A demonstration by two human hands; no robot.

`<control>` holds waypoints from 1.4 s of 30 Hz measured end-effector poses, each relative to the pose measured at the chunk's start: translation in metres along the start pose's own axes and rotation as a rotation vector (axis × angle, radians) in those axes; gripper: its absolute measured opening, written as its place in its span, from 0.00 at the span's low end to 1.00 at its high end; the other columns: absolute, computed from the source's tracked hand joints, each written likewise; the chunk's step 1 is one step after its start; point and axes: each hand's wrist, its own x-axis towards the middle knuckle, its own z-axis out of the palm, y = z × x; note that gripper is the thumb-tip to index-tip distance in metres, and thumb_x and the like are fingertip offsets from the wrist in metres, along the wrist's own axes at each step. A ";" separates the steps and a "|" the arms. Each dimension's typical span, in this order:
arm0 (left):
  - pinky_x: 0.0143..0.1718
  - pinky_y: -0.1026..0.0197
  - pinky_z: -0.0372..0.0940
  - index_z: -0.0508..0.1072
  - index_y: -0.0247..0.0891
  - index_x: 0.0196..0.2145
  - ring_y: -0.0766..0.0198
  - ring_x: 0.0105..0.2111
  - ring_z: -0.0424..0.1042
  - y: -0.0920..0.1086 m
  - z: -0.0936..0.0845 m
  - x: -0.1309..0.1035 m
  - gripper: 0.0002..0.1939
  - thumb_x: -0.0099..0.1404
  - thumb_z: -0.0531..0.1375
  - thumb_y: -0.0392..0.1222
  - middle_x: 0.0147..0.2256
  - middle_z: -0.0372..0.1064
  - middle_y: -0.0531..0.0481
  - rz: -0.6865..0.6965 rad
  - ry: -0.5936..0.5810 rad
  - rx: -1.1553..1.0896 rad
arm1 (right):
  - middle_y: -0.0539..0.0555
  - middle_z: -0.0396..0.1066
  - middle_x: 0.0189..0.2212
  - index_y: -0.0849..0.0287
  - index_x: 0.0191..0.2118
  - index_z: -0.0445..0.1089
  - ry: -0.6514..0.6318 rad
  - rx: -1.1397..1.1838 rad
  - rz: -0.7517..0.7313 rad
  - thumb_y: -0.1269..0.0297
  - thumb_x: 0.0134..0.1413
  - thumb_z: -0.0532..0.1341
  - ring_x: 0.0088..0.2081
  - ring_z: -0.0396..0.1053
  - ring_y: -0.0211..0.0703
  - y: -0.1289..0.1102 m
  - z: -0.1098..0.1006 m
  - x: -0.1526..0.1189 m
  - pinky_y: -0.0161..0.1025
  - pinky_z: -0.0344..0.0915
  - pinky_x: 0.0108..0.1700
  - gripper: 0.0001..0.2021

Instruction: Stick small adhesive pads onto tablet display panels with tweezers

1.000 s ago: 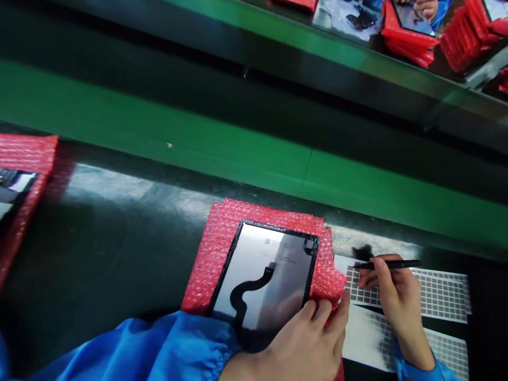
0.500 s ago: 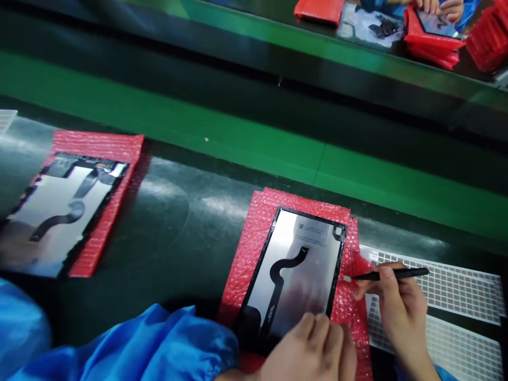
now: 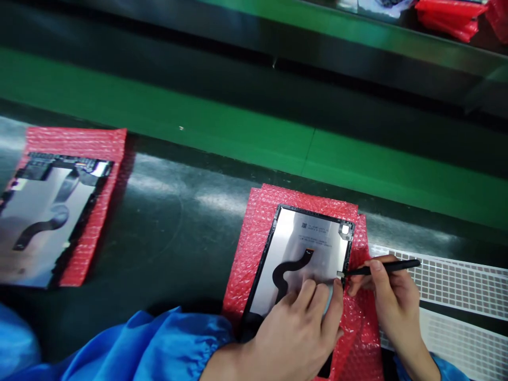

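Observation:
A tablet screen panel lies back side up on red bubble-wrap bags. A black ribbon cable curves across its silver back. My left hand rests over the lower part of the panel, fingers bent and slightly apart, gripping nothing. Its index fingertip is near the panel's right edge. My right hand is closed on black tweezers. At their tip, a small pale sticker is at the panel's right edge; whether it touches the surface, I cannot tell.
Sheets of small pale stickers lie on the right. Another panel sits on a red bubble-wrap bag at the left, beside a blue sleeve. Across the green strip, red bags lie on a far bench.
My left hand has moved up onto the panel, toward its right edge. The tweezers with the sticker have gone left from over the bubble wrap to the panel's edge. The camera view has shifted slightly.

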 end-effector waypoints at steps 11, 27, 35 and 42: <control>0.37 0.54 0.71 0.70 0.27 0.66 0.51 0.44 0.75 -0.001 0.001 -0.001 0.26 0.81 0.52 0.48 0.46 0.76 0.41 0.003 0.002 0.014 | 0.53 0.83 0.29 0.55 0.41 0.74 0.002 0.022 0.033 0.51 0.72 0.67 0.23 0.81 0.45 -0.001 -0.001 0.001 0.40 0.81 0.30 0.13; 0.43 0.49 0.80 0.70 0.23 0.67 0.46 0.46 0.78 -0.007 -0.001 0.007 0.33 0.74 0.63 0.51 0.49 0.78 0.37 0.032 -0.094 -0.011 | 0.53 0.82 0.26 0.55 0.40 0.76 0.251 0.068 -0.129 0.53 0.72 0.68 0.21 0.81 0.48 -0.025 -0.043 -0.004 0.41 0.81 0.26 0.12; 0.44 0.51 0.75 0.76 0.24 0.59 0.47 0.48 0.75 -0.002 -0.012 0.013 0.23 0.80 0.54 0.46 0.48 0.78 0.38 0.081 0.065 -0.029 | 0.56 0.83 0.27 0.54 0.43 0.78 0.132 -0.108 -0.080 0.56 0.73 0.67 0.25 0.83 0.50 0.007 -0.088 -0.055 0.40 0.83 0.29 0.08; 0.49 0.54 0.66 0.71 0.37 0.69 0.53 0.52 0.69 0.041 0.002 0.001 0.26 0.80 0.55 0.51 0.70 0.65 0.44 0.427 -0.129 0.023 | 0.53 0.82 0.30 0.52 0.43 0.77 0.099 -0.100 -0.068 0.60 0.74 0.66 0.27 0.83 0.47 0.026 -0.078 -0.080 0.37 0.83 0.30 0.05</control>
